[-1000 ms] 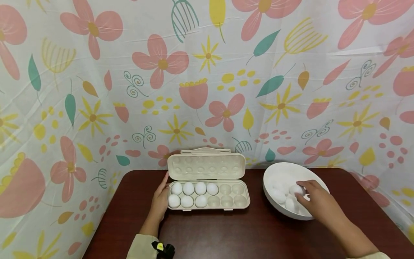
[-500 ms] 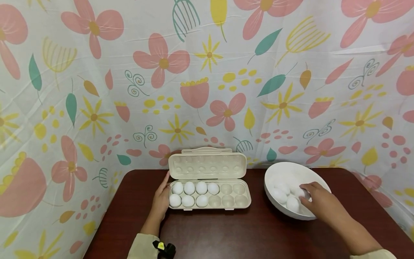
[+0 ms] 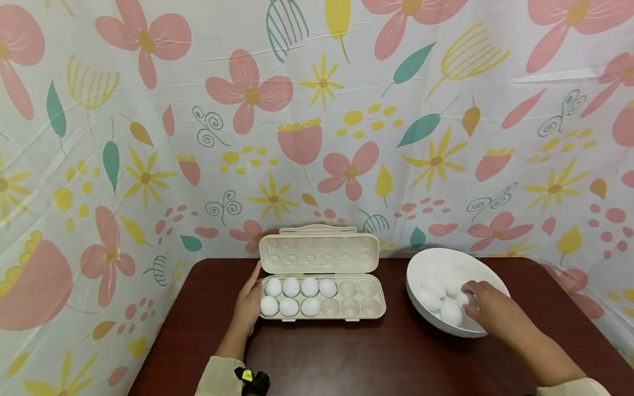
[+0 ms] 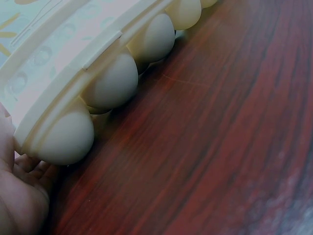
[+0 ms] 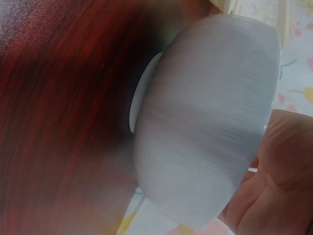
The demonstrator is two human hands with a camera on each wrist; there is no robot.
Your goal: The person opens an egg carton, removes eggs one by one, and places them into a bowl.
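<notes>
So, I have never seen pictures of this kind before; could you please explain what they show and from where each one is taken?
There is no robot, only a person using a bare left hand and right hand. The wide picture comes from a camera worn on the head, looking forward and down; the two close, tilted ones come from cameras on the wrists. On the dark red-brown table stand an open egg carton, with seven eggs in its twelve cups, and a white bowl with more eggs. The left hand touches the left end of the carton. The right hand is in the bowl, its fingers at an egg; the grip is partly hidden. Behind the table hangs a flowered cloth.
</notes>
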